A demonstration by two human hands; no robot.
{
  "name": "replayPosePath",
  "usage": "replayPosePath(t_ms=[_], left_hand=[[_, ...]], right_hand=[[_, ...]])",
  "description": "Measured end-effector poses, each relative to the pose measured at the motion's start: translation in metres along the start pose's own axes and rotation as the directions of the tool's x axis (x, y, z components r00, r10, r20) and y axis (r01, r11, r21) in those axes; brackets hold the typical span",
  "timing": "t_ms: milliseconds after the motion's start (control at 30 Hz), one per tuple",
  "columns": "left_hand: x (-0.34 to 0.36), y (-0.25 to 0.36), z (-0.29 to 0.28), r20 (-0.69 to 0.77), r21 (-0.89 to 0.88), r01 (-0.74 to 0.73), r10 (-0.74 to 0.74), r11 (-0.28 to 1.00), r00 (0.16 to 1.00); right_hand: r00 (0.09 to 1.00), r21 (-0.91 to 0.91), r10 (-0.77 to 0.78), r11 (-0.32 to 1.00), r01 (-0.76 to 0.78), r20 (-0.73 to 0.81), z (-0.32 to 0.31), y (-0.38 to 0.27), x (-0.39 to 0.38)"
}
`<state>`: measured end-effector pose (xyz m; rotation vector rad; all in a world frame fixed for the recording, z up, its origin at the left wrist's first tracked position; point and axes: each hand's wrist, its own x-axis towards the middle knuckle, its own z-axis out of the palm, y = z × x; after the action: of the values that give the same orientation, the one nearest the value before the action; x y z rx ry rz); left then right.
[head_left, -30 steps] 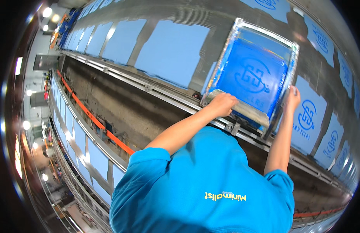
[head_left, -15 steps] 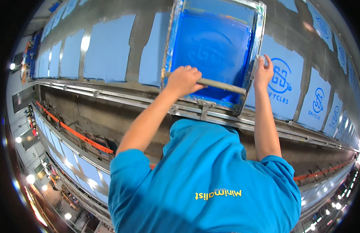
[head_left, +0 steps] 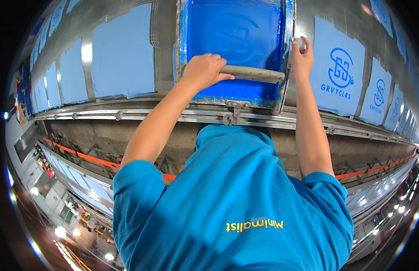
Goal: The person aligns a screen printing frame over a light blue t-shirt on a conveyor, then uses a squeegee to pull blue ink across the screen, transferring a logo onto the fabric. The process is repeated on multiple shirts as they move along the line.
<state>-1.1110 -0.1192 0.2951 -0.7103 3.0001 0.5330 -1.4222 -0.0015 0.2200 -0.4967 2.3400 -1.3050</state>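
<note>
My left hand (head_left: 204, 72) is closed round the left part of a wooden squeegee handle (head_left: 254, 73), which lies across the near part of a printing screen. The screen's metal frame (head_left: 288, 22) is smeared with ink. Blue ink covers the mesh (head_left: 268, 40), where a round emblem shows faintly. At the frame's right side, my right hand (head_left: 302, 63) pinches a small pale grey knob (head_left: 300, 44). The squeegee's blade is hidden under the handle and in the ink. Light blue fabric under the screen is almost wholly covered.
To the right lies a light blue fabric panel (head_left: 338, 99) with a dark blue emblem, then several more alike. Plain light blue panels (head_left: 123, 54) line the table on the left. A metal rail (head_left: 173, 113) runs along the near edge, holding a bracket (head_left: 236, 110). Orange bars (head_left: 83, 156) cross lower down.
The screen has slid left along the rail, with both hands and the squeegee, covering the plain panel that partly showed beside it. The printed panel on the right is now uncovered.
</note>
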Motion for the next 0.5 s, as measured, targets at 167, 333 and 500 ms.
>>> replayPosePath(t_ms=[167,333,500], left_hand=[[-0.022,0.018,-0.014,-0.055,0.053,0.030,-0.027,0.998,0.998],[-0.028,0.022,-0.015,-0.073,0.021,0.072,-0.070,0.997,0.995],[-0.032,0.019,0.002,-0.024,0.029,0.036,-0.035,0.999,0.999]], right_hand=[[0.999,-0.098,-0.054,0.994,0.055,0.010,0.003,0.005,0.002],[0.999,-0.072,-0.040,0.997,0.040,0.006,0.009,0.012,0.008],[0.999,-0.146,-0.047,0.988,0.048,0.009,0.007,0.012,0.010]])
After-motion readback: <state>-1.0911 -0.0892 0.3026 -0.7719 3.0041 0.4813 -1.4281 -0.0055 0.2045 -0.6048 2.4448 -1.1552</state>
